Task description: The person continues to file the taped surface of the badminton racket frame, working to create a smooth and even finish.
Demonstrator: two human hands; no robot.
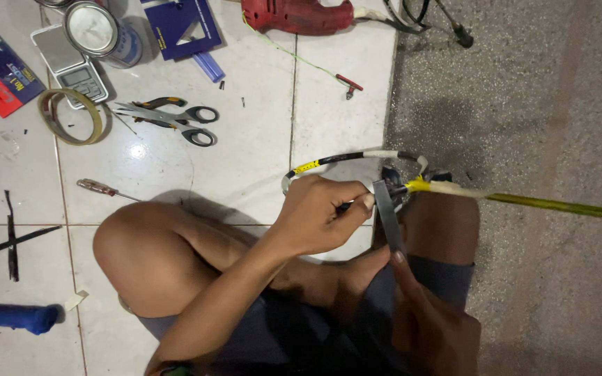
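We sit on a tiled floor (pixel 245 160). Our left hand (pixel 318 216) grips a racket frame (pixel 357 159) above our knee. Our right hand (pixel 430 317), lower, pinches a strip of grey tape (pixel 387 216) running up to the frame. Scissors (pixel 175 118), a tape roll (pixel 71 117) and a red drill (pixel 297 15) lie beyond.

The person wears dark grey-blue shorts (pixel 447 278). Both arms and both legs are bare, without sleeves. A dark band (pixel 175 367) sits on the left wrist.
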